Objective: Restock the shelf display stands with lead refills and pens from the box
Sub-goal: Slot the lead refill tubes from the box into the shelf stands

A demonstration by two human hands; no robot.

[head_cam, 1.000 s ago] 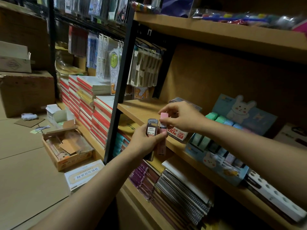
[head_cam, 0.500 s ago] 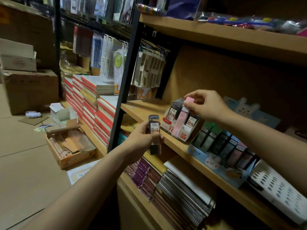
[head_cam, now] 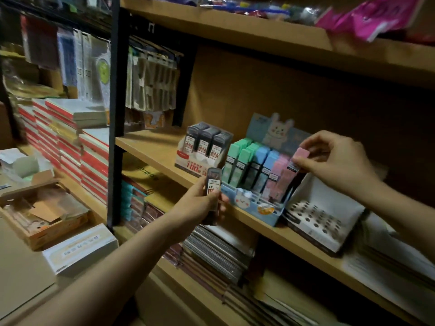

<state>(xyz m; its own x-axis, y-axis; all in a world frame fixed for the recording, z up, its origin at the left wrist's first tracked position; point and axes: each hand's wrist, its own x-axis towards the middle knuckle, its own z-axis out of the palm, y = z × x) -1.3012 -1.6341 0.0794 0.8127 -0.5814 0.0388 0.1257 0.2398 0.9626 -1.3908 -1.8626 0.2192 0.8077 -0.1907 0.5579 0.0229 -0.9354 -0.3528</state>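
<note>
Lead refills sit in two display stands on the middle shelf (head_cam: 150, 147), but left of them, on the floor, an open cardboard box (head_cam: 44, 217) lies with a white carton (head_cam: 80, 250) just beside its right corner. The left hand (head_cam: 200, 203) is held below the shelf's front edge, fingers curled round a dark refill case (head_cam: 213, 191) labelled 0.7. Behind it, near the front edge, the red-and-white stand (head_cam: 202, 149) holds rows of dark cases. Just to its right the blue rabbit stand (head_cam: 254, 184) carries green, blue and pink cases. At that stand's right end the right hand (head_cam: 334, 163) pinches a pink refill case (head_cam: 297, 161) by its cap between thumb and fingertips, its lower end down in the stand's right-hand pink row. Touching the blue stand's right side, a white holed stand (head_cam: 322, 217) lies on the shelf.
</note>
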